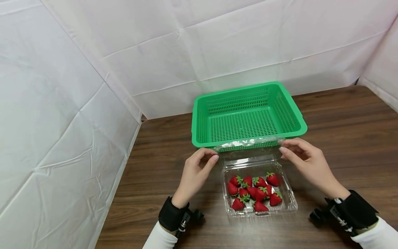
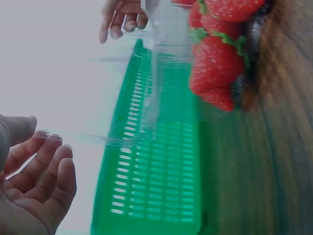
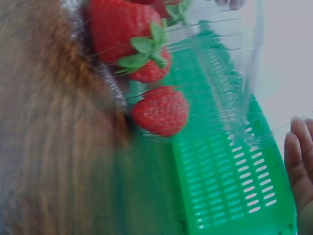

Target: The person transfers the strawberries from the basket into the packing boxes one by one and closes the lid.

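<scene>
A clear plastic clamshell box [image 1: 259, 211] lies on the table with several red strawberries [image 1: 260, 193] inside, green leaves on them. Its hinged lid [image 1: 245, 160] is raised along the far side. At the lid's left corner, my left hand [image 1: 196, 169] pinches the edge between thumb and fingers; the left wrist view shows the same hand [image 2: 39, 181] at the thin clear rim. My right hand [image 1: 308, 162] pinches the opposite corner. Only part of that hand [image 3: 301, 156] appears in the right wrist view, its thumb out of sight.
Just behind the box stands a green perforated plastic basket [image 1: 244, 124] with nothing in it. It sits against a white cloth backdrop [image 1: 233, 52]. More white cloth [image 1: 62, 131] hangs on the left. The tabletop [image 1: 351, 138] is dark wood.
</scene>
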The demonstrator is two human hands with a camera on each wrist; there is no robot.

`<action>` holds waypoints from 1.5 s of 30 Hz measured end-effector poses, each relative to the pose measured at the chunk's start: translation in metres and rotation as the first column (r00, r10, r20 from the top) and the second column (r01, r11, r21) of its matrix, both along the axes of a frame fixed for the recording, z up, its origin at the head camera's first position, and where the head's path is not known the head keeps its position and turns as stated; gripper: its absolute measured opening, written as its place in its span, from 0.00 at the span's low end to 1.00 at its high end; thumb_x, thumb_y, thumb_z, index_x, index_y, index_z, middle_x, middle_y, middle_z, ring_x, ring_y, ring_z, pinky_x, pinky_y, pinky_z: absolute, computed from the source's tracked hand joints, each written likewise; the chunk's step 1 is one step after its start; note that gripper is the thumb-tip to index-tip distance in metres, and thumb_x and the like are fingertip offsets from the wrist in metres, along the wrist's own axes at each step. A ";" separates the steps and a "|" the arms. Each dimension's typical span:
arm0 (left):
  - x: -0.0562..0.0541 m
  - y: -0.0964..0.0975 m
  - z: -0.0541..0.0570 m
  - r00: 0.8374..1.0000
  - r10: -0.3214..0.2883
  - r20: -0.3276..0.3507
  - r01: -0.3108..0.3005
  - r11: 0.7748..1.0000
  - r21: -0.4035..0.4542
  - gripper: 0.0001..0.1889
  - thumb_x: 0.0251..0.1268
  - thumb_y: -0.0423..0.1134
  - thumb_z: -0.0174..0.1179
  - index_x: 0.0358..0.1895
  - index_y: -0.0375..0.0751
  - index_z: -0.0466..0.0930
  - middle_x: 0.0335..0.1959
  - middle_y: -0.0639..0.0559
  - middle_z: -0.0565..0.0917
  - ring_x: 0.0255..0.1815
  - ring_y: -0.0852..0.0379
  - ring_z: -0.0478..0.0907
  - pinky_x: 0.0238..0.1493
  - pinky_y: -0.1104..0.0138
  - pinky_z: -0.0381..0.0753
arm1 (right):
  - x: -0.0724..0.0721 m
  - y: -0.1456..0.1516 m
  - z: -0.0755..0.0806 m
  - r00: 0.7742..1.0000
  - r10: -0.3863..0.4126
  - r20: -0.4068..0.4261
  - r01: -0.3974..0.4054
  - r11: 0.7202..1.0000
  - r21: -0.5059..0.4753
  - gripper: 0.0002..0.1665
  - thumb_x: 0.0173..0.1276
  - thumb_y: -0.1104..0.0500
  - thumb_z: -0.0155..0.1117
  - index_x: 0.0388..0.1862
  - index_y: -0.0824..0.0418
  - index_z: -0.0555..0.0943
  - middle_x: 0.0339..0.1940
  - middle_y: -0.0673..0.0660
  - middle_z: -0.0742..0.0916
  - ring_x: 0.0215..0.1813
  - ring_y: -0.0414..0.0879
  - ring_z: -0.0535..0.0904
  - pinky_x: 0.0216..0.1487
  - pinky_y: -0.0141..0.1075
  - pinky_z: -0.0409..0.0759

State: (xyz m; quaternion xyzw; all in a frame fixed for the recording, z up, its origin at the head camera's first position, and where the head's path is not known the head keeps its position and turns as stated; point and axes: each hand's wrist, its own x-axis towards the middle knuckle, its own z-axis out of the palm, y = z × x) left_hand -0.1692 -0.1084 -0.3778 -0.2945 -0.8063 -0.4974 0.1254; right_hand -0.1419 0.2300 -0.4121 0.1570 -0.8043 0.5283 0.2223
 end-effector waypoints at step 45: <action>0.059 -0.026 0.012 0.916 -0.390 0.096 0.400 0.909 -0.116 0.07 0.69 0.31 0.65 0.44 0.39 0.76 0.46 0.44 0.78 0.49 0.56 0.75 0.53 0.60 0.77 | 0.034 0.015 0.004 0.743 0.654 -0.146 -0.621 0.754 0.214 0.33 0.43 0.87 0.67 0.43 0.57 0.78 0.45 0.52 0.79 0.47 0.39 0.73 0.43 0.29 0.70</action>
